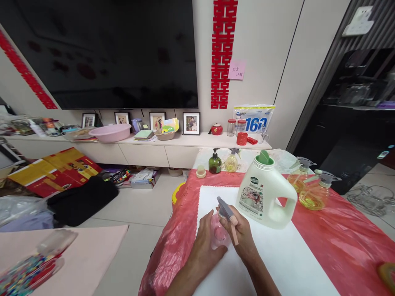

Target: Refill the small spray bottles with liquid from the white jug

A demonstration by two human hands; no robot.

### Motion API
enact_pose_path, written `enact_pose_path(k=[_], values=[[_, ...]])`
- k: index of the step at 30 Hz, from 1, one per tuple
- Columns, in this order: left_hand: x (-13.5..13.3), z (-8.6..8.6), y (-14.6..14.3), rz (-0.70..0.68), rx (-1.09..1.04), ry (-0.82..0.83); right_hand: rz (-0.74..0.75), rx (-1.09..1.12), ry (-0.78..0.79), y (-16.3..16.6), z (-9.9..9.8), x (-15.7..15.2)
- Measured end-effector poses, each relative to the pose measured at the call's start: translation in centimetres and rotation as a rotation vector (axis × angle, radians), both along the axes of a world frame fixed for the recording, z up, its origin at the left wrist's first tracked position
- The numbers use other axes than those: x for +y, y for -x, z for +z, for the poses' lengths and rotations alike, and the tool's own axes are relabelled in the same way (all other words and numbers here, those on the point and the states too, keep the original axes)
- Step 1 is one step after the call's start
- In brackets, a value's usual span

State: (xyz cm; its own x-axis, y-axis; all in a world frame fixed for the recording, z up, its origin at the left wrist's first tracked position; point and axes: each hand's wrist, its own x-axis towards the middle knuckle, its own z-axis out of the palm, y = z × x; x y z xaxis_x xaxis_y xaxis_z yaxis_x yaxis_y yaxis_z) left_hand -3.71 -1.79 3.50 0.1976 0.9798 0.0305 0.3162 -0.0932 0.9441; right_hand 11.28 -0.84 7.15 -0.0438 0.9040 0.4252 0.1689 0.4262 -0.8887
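Cups round transparent pink bottle [220, 233] in left hand [205, 241], grasps grey-pink plastic sprayer [227, 213] in right hand [243, 231], left of pale-green plastic jug [271, 193].

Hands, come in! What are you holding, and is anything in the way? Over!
Left hand cupped round pink bottle. Right hand gripping spray top above it. Jug close beyond right hand, not between hands and bottle. Over.

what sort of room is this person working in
Most likely a home living room: a large wall-mounted television hangs above a long, low white cabinet that holds framed photos.
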Motion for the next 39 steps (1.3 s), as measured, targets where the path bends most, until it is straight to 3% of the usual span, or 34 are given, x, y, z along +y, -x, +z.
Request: enact_pose_path(k=[6, 10, 18, 26, 33, 39], values=[[-0.1, 4.1, 0.6, 0.018, -0.082, -0.161, -0.037, 0.030, -0.063, 0.3, -1.5, 0.3], [0.2, 5.3, -0.1, 0.033, -0.145, -0.235, -0.093, 0.039, -0.116, 0.5, -2.5, 0.7], [0.7, 4.1, -0.7, 0.072, -0.223, -0.193, -0.230, 0.045, -0.190, 1.4, -3.8, 0.8], [1.4, 2.4, -2.7, 0.184, -0.455, -0.186, -0.323, 0.032, -0.214, 1.8, -4.4, 0.7], [2.3, 2.2, -4.0, 0.305, -0.504, -0.178, -0.297, 0.034, -0.206, 1.7, -5.0, 0.6], [2.0, 2.3, -3.4, 0.219, -0.553, -0.149, -0.156, 0.087, -0.185, 0.8, -5.1, 0.4]])
